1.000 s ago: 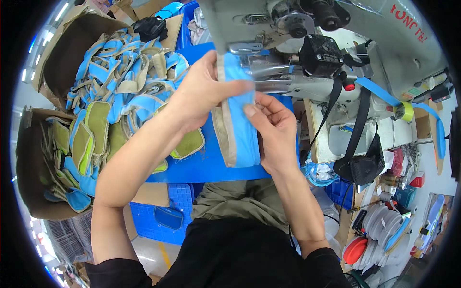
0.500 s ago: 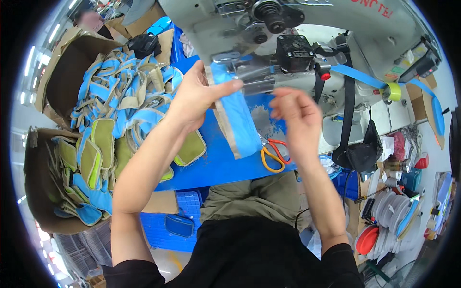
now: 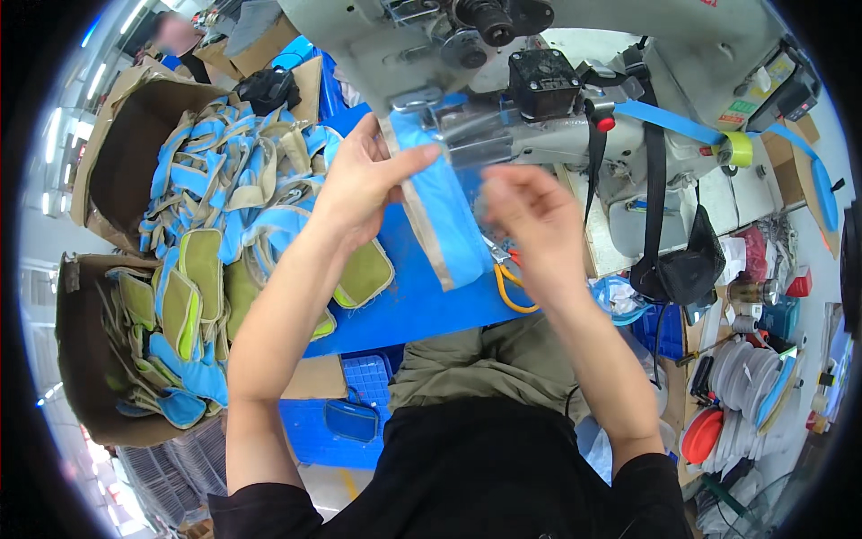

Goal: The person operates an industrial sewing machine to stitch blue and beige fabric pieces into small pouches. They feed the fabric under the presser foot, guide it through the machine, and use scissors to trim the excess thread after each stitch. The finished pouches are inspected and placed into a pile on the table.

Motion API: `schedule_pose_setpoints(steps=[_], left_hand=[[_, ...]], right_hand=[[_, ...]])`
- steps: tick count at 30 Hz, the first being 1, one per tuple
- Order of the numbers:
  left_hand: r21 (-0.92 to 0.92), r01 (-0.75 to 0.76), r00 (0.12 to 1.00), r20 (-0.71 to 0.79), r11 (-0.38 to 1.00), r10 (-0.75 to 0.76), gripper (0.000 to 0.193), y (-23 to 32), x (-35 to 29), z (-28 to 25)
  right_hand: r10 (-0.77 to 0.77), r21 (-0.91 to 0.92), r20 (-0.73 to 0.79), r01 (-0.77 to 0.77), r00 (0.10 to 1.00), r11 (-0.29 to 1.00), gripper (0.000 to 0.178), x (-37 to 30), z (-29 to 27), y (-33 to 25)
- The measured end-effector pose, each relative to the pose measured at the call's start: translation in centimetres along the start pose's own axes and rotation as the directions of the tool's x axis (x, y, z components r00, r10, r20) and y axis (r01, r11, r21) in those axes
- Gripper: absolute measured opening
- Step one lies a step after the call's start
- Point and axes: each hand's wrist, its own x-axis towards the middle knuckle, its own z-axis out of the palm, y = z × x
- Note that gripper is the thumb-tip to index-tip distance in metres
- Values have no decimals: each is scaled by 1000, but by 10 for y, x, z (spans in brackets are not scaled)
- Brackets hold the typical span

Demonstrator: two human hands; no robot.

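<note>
My left hand [image 3: 364,180] pinches the upper end of a blue fabric piece [image 3: 446,232] with beige edging, thumb on top. That upper end lies under the sewing machine's [image 3: 462,49] working head, and the piece hangs down over the blue table [image 3: 422,314]. Just right of the fabric, my right hand [image 3: 534,211] has its fingers curled together. Its fingertips are blurred, and anything between them cannot be made out. Orange-handled scissors [image 3: 512,286] lie below that hand, partly covered by it.
Cardboard boxes at left hold a heap of blue and beige fabric pieces [image 3: 242,180] and green padded pieces [image 3: 199,260]. Blue tape [image 3: 673,123] runs through a yellow roll [image 3: 736,148] at right. A black pouch [image 3: 687,260] hangs by the machine. White reels [image 3: 741,373] stand lower right.
My right hand has moved left, closer to the fabric. The left hand keeps its hold on the fabric. The whole view has shifted slightly.
</note>
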Motion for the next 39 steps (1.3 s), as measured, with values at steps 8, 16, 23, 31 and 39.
schedule_pose_setpoints(steps=[8,16,23,31,39], left_hand=[[12,4,1000,-28,1000,-4,55,-1,-2,-2],[-91,39,996,-78,995,-46,40,3,0,-1],[-159,55,993,-90,986,-70,43,4,10,-7],[-109,66,989,-126,992,-80,47,5,17,-11],[-107,41,992,-116,993,-54,56,6,11,-8]], right_hand=[[173,157,162,-198,972,968,27,17,23,21],[214,243,144,-244,966,939,28,7,26,22],[254,250,123,-277,959,928,26,4,32,20],[230,314,116,-256,966,914,25,5,33,26],[232,352,129,-263,964,898,25,4,38,22]])
